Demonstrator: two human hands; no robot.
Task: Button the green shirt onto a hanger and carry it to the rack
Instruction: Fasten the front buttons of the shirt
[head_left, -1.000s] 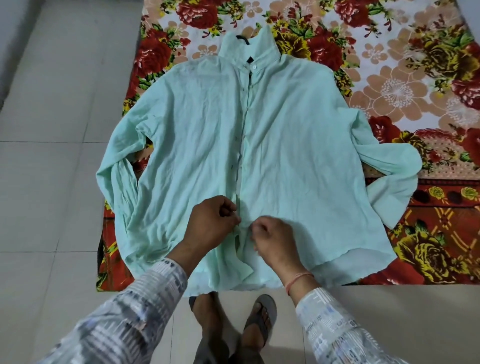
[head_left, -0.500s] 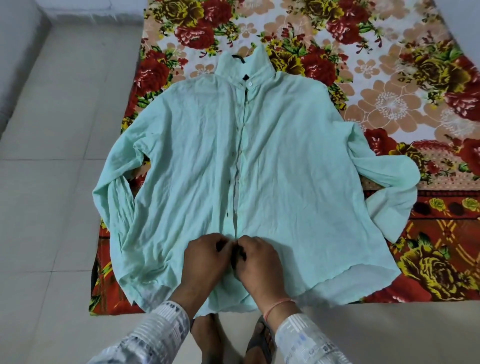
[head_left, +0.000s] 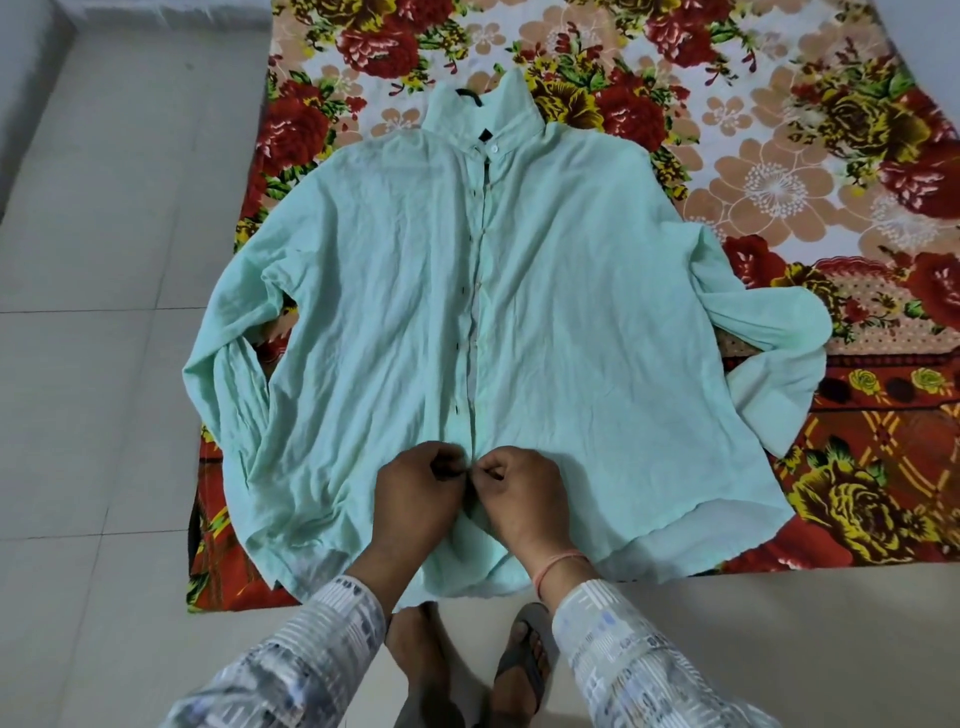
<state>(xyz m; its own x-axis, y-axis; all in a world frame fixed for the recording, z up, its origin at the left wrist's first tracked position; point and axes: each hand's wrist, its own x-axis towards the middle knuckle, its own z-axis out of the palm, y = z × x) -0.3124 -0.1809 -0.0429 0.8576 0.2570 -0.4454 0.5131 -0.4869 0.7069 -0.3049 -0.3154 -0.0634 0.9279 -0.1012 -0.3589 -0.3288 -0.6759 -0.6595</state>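
The pale green shirt (head_left: 571, 322) lies flat, front up, on a floral bedsheet, collar pointing away from me and both sleeves folded inward. A dark hanger hook (head_left: 470, 93) peeks out at the collar; the hanger's body is hidden inside. My left hand (head_left: 415, 499) and my right hand (head_left: 519, 493) meet at the lower end of the front placket, each pinching one fabric edge, fingertips almost touching. The placket above them runs closed up to the collar button.
The red and beige floral bedsheet (head_left: 779, 182) covers a low mattress with its near edge just past the shirt hem. Pale floor tiles (head_left: 104, 260) lie to the left and in front. My feet in sandals (head_left: 522, 670) stand at the mattress edge.
My two hands, apart a second ago, have come together at the lower placket and now pinch its two edges. The view has shifted so the shirt sits a little lower in frame.
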